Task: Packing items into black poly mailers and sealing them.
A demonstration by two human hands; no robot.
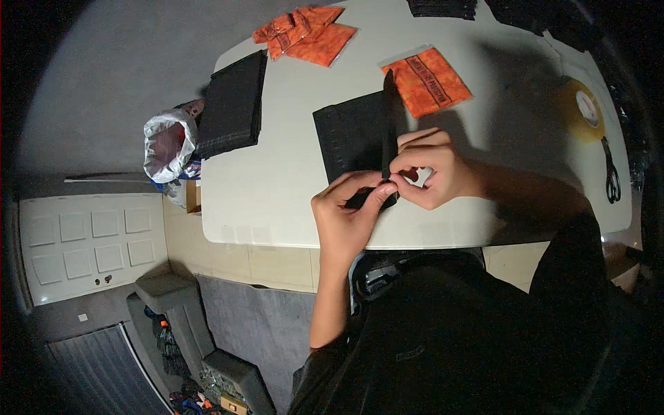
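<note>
Both my hands come together near the front edge of the white table (277,187). Between them stands a thin black bag (389,117), seen nearly edge-on and upright. My left hand (356,204) pinches its lower end with thumb and forefinger. From the other side, my right hand (432,169) pinches the same end, its fingers curled. Behind and left of it a flat black bag (346,135) lies on the table, partly covered by my hands. Just beyond the held bag is an orange patterned packet (436,83) in a clear sleeve.
More orange packets (321,45) lie at the far left. A stack of black bags (235,104) sits on the left edge, beside a bin lined with a whitish bag (169,145). On the right are a roll of tape (588,109) and scissors (612,176). Black items (443,7) lie along the far edge.
</note>
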